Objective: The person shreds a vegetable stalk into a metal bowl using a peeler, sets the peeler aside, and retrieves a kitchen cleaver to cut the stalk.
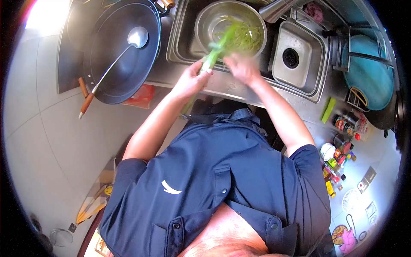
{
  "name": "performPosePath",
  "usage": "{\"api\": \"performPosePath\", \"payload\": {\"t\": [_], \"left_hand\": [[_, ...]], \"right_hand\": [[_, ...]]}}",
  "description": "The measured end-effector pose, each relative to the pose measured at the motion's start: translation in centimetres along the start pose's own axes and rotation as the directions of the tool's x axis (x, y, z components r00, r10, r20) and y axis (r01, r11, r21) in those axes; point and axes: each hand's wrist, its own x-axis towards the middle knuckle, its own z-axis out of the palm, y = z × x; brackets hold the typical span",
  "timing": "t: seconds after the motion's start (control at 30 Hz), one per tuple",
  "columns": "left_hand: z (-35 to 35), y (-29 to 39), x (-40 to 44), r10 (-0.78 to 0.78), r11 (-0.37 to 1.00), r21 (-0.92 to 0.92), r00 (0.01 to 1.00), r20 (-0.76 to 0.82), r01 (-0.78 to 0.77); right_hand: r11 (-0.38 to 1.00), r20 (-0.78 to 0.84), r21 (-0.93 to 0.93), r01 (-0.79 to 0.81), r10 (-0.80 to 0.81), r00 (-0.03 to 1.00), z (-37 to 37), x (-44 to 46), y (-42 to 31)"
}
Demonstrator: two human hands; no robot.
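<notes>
Along a steel counter (233,91), a dark wok (128,75) with a ladle (138,37) stands at left. Next, the left hand (191,80) grips a green stalk (219,49), its far end over a metal bowl (206,31) of green strips (247,36); the right hand (243,68) beside it is too blurred to tell if it holds anything. Farther right is a small basin (295,75).

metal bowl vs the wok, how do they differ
The metal bowl is silvery; the wok is dark.
The bowl contains green strips, while a metal ladle lies in the wok.
The bowl is at the sink; the wok is left of it.
Both are round and open-topped.
</notes>
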Motion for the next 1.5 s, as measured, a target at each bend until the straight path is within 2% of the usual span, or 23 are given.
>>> {"api": "performPosePath", "payload": {"t": [0.03,0.1,0.17,0.3,0.37,0.4,0.43,0.47,0.57,0.73,0.83,0.9,0.93,0.97,1.03,1.07,1.13,1.17,1.2,1.23,1.3,1.43,1.5], "left_hand": [[-0.2,0.0,-0.3,-0.007,0.999,-0.033,1.000,0.020,0.008],[-0.6,-0.1,-1.0,-0.015,0.998,-0.060,0.999,0.044,0.018],[-0.7,-0.4,-1.5,-0.032,0.995,-0.089,0.996,0.086,0.039],[-0.4,0.4,-1.6,-0.061,0.972,-0.225,0.996,0.059,0.073],[-0.8,0.0,-0.6,-0.066,0.958,-0.272,0.994,0.086,0.088],[-0.8,0.2,-0.4,-0.066,0.958,-0.274,0.994,0.086,0.087],[-0.8,0.6,-0.3,-0.115,0.915,-0.378,0.989,0.095,0.143],[-0.8,0.9,-0.2,-0.163,0.857,-0.476,0.980,0.109,0.196],[-1.3,0.2,0.5,-0.117,0.781,-0.589,0.974,0.192,0.210],[-1.1,0.6,0.4,-0.096,0.788,-0.579,0.971,0.217,0.208],[-0.9,0.7,0.5,-0.093,0.771,-0.600,0.970,0.224,0.213],[-0.7,0.8,0.5,-0.096,0.760,-0.613,0.970,0.222,0.216],[-0.7,0.8,0.6,-0.094,0.766,-0.605,0.969,0.227,0.216],[-0.7,0.9,0.6,-0.093,0.772,-0.598,0.968,0.232,0.217],[-0.7,0.9,0.4,-0.083,0.804,-0.557,0.967,0.239,0.207],[-0.8,0.9,0.2,-0.073,0.835,-0.514,0.966,0.247,0.194],[-0.8,0.6,-0.2,-0.082,0.827,-0.521,0.962,0.259,0.211],[-0.8,0.4,-0.4,-0.089,0.818,-0.528,0.957,0.275,0.227],[-0.8,0.2,-0.6,-0.088,0.820,-0.526,0.957,0.278,0.228],[-0.9,-0.1,-0.8,-0.084,0.803,-0.545,0.952,0.294,0.239],[-1.2,-0.2,-0.9,-0.082,0.787,-0.565,0.949,0.305,0.249],[-1.2,-0.1,-0.5,-0.108,0.741,-0.621,0.958,0.264,0.255],[-1.2,0.0,-0.3,-0.115,0.741,-0.625,0.963,0.245,0.247]], "right_hand": [[0.984,0.032,-0.011,-0.177,0.178,0.984,-0.3,1.4,1.5],[0.936,-0.078,-0.161,-0.313,0.304,0.949,-2.1,4.1,5.1],[0.881,-0.268,-0.215,-0.420,0.361,0.893,-4.0,5.4,6.7],[0.887,-0.331,-0.244,-0.393,0.305,0.893,-5.3,4.0,4.1],[0.945,-0.179,-0.158,-0.287,0.258,0.949,-4.5,2.8,2.4],[0.979,-0.210,-0.119,-0.164,0.137,0.968,-3.2,2.3,2.7],[0.972,-0.142,-0.070,-0.223,0.212,0.967,-2.6,2.0,1.8],[0.978,-0.159,-0.076,-0.196,0.182,0.970,-2.0,1.8,1.3],[0.981,-0.193,-0.033,-0.189,0.180,0.965,-1.5,1.3,0.5],[0.982,-0.255,0.103,-0.159,0.181,0.950,-2.0,0.6,-0.9],[0.991,-0.168,0.123,-0.049,0.070,0.983,-1.1,-0.2,-0.9],[0.985,-0.081,0.031,0.167,-0.164,0.983,-0.7,-0.9,-1.9],[0.984,-0.044,0.034,0.177,-0.175,0.983,-1.0,-1.4,-2.6],[0.984,-0.043,0.035,0.178,-0.176,0.983,-1.2,-1.5,-2.9],[0.999,0.167,0.036,0.003,-0.010,0.986,-1.4,-1.5,-3.2],[0.999,0.168,0.036,0.003,-0.009,0.986,-1.0,-1.2,-2.3],[0.997,0.027,-0.067,-0.049,0.051,0.998,-0.2,0.7,1.5],[0.956,0.135,-0.111,-0.270,0.284,0.949,-2.0,2.3,2.0],[0.933,-0.063,-0.112,-0.342,0.337,0.940,-1.3,3.6,4.8],[0.914,-0.138,-0.149,-0.377,0.358,0.923,-3.3,4.1,3.9],[0.956,-0.303,-0.143,-0.256,0.204,0.931,-4.0,4.2,4.1],[0.969,-0.255,-0.143,-0.199,0.158,0.954,-3.5,3.0,2.7],[0.990,-0.148,0.002,-0.144,0.143,0.979,-2.3,1.9,2.1]]}}
